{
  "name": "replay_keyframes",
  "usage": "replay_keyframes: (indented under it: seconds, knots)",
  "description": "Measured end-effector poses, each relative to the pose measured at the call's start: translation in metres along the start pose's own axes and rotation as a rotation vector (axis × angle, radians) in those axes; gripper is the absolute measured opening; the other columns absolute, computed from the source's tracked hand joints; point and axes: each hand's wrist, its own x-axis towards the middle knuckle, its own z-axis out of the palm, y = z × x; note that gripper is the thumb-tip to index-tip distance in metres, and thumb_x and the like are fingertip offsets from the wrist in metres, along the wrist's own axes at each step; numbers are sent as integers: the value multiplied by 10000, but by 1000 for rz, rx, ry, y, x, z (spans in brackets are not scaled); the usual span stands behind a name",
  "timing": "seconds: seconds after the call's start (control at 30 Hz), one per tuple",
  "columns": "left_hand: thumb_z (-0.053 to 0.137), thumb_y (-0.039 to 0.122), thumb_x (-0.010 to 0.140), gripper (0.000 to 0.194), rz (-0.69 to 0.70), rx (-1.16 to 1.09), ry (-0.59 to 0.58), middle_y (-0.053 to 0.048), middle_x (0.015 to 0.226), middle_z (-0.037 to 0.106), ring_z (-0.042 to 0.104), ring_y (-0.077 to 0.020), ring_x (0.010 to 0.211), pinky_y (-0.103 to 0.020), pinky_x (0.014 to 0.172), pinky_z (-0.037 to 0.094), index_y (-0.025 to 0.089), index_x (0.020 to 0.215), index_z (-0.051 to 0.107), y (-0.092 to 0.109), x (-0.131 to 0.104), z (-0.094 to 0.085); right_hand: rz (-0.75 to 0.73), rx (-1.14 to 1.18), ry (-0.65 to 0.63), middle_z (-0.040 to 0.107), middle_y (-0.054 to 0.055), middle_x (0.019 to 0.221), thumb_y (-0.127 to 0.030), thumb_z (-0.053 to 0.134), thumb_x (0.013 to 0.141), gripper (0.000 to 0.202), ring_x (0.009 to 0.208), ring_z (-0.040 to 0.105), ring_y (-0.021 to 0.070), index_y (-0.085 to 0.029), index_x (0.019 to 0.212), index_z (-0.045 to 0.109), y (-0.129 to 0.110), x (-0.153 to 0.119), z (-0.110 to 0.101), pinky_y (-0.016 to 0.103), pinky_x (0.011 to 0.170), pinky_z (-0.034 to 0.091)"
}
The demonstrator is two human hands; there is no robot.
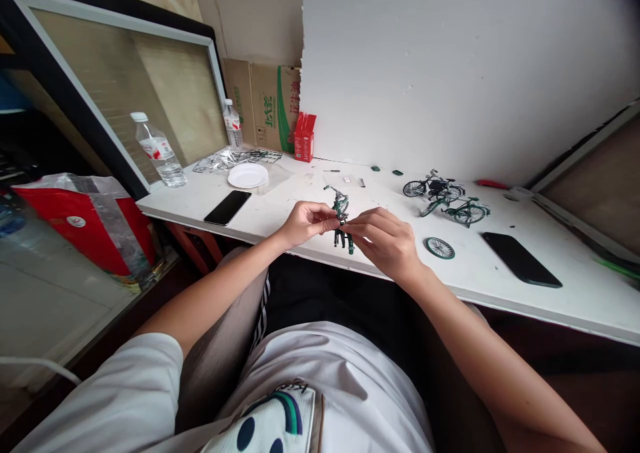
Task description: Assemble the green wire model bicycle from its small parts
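Note:
Between my two hands, above the table's front edge, is a partly built model bicycle (341,203) with a green frame and silvery handlebars. My left hand (311,223) pinches it from the left with thumb and forefinger. From the other side, the bent fingers of my right hand (385,239) close on its middle; any small part between those fingertips is hidden. Dark green and black pieces of the model hang below my fingertips. To the right of my right hand, a loose spoked wheel (439,248) with a green rim lies flat on the white table (295,196).
Two model bicycles, a black one (425,185) and a green one (467,211), stand at the right. Phones (521,258) lie on both sides. A white plate (248,175), water bottles (159,151), a red box (305,137) and small loose pieces (362,183) are further back.

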Motion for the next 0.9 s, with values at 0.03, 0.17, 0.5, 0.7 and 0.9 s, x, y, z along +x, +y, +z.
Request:
replay_keyframes:
  seconds: [0.03, 0.17, 0.5, 0.7, 0.9]
  knots:
    - [984, 507, 656, 466, -1, -4, 20, -29, 739, 687, 571, -94, 608, -240, 570, 457, 122, 825, 784, -1, 0, 1, -9, -16, 14, 810, 49, 926, -66, 723, 962, 265, 858, 750, 210, -243, 1156, 758, -1, -1, 1, 335, 702, 612]
    - [1019, 498, 575, 506, -26, -16, 109, -10, 683, 665, 550, -81, 556, -228, 526, 441, 116, 792, 767, -5, 1, 3, -17, -53, 75, 826, 43, 945, -42, 744, 939, 288, 861, 776, 198, -238, 1149, 763, -2, -5, 7, 314, 689, 622]
    - [1026, 483, 569, 507, -4, -32, 93, -16, 706, 684, 564, -77, 497, -231, 482, 453, 116, 790, 756, 3, 0, 6, -10, 61, 168, 826, 50, 933, -17, 717, 941, 268, 856, 808, 199, -237, 1080, 777, 1, -10, 15, 310, 689, 650]
    - [1011, 523, 595, 533, -12, 35, 83, -17, 703, 672, 552, -76, 491, -227, 478, 431, 116, 823, 752, 1, 0, 6, 11, 75, 182, 827, 47, 923, -17, 703, 946, 248, 844, 808, 193, -241, 1028, 772, 3, -11, 17, 301, 669, 639]
    - [847, 542, 850, 452, 79, 196, 56, -79, 857, 736, 608, -93, 522, -236, 490, 454, 114, 982, 781, 6, -8, 13, 30, 4, 226, 843, 32, 926, -57, 698, 968, 224, 786, 810, 176, -262, 1002, 780, 7, -16, 22, 275, 634, 636]
